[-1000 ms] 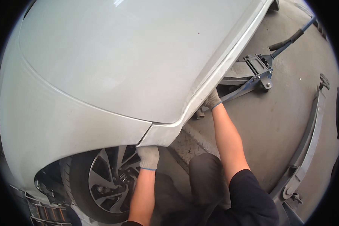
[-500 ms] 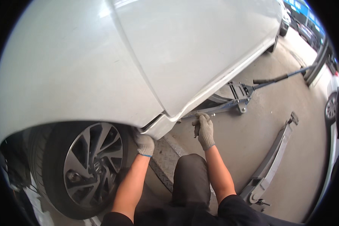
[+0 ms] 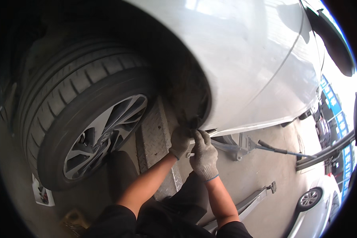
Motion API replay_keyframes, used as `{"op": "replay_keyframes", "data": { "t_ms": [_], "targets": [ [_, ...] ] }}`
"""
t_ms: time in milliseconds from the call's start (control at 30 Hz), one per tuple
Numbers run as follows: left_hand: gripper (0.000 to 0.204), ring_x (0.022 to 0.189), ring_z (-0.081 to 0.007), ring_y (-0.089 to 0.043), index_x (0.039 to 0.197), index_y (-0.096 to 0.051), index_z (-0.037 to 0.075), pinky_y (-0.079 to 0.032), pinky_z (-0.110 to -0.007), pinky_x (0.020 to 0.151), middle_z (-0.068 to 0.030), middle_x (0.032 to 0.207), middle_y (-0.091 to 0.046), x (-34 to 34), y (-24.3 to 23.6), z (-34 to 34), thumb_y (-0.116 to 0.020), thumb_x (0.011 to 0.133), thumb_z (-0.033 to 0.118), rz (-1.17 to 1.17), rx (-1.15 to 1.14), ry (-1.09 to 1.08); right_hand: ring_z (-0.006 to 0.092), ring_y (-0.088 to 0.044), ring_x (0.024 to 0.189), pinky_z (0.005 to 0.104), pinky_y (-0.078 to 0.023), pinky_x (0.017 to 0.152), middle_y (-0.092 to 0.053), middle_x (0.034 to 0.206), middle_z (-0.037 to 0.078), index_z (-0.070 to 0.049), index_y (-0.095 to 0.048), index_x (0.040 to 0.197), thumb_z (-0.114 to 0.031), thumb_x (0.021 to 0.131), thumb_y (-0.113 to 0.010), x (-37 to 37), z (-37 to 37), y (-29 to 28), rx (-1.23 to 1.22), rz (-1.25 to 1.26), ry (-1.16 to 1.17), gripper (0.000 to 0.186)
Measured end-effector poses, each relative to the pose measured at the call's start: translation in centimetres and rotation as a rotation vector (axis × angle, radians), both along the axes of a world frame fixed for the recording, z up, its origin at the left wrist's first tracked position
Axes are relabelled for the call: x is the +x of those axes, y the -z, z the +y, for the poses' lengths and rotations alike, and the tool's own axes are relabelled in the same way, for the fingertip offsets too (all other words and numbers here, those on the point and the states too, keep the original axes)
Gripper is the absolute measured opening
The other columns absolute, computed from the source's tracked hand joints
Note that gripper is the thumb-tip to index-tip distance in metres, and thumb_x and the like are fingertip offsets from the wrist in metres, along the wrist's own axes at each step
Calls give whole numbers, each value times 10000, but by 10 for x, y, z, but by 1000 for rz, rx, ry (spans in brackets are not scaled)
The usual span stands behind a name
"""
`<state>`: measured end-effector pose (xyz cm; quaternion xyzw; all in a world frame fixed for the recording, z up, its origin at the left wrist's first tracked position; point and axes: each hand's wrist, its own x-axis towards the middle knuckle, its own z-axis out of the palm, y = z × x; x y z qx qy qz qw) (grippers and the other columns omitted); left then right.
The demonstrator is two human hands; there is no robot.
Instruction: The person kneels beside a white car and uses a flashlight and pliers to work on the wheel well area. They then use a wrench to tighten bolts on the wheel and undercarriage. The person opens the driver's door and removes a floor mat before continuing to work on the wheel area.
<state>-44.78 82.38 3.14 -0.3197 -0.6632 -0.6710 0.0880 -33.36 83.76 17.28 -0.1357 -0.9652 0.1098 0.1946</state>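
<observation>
Both my hands wear grey knit gloves and meet at the lower rear corner of the white car's wheel arch [image 3: 205, 99], where the dark liner [image 3: 186, 91] ends. My left hand [image 3: 180, 143] reaches up against that liner edge, its fingertips lost in shadow. Close beside it, my right hand [image 3: 204, 158] has its fingers bent and drawn together at the same corner. What they hold, if anything, is hidden. A small pale piece [image 3: 190, 154] shows at the edge of the right palm; its kind is unclear. The front wheel [image 3: 103, 139] stands turned outward, left of my hands.
A floor jack [image 3: 236, 146] reaches under the sill, its long handle [image 3: 281, 150] pointing right. A ramp-like tread plate [image 3: 154, 133] lies below my hands. A grey lift arm [image 3: 254, 200] rests on the floor at lower right. Another white car [image 3: 317, 206] stands beyond.
My view has swung toward the wheel arch, and the wheel now shows more of its tread. My right hand has come from beside the sill to join my left hand at the arch corner.
</observation>
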Motion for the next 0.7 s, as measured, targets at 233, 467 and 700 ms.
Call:
{"op": "replay_keyframes", "data": {
  "t_ms": [233,467,700],
  "targets": [
    [335,912,-271,-679,1019,-692,47,-515,-396,808,-150,964,-716,-35,-3,-24,-581,897,339,-422,-181,288,367,-679,961,412,-582,740,-601,1256,161,-120,-589,1269,141,674,-557,14,2,3,28,137,-68,650],
    [356,935,-214,-641,1093,-668,51,-499,-341,803,-125,1027,-681,-48,23,0,-634,897,346,-399,-316,575,367,-680,985,393,-578,754,-605,1255,191,-82,-600,1233,131,722,-506,10,6,21,4,230,-170,562],
    [267,760,-185,-635,916,-672,28,-500,-319,638,-94,863,-674,-46,0,27,-713,832,278,-1043,166,654,378,-675,990,400,-575,776,-614,1227,194,-70,-616,1193,117,763,-511,6,0,19,-54,247,-96,480]
  ]
}}
